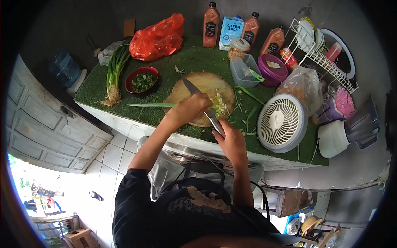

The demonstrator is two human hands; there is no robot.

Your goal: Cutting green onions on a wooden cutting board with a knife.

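Note:
On the round wooden cutting board (198,80), my left hand (194,107) presses a green onion stalk (152,105) whose leaf end sticks out to the left past the board. My right hand (231,141) grips the handle of a kitchen knife (190,86). Its blade slants up and left across the board, partly hidden by my left hand. Chopped white onion pieces (220,104) lie at the board's right side. A red bowl (126,83) of chopped greens stands to the left. Beyond it rests a bunch of green onions (115,71) with roots on.
A white fan (277,122) stands right of my right hand. Behind the board are a clear plastic container (240,74) with a green-handled tool, a purple tub (271,74), bottles (211,28) and a red plastic bag (156,38). The counter's front edge (139,124) runs below my forearms.

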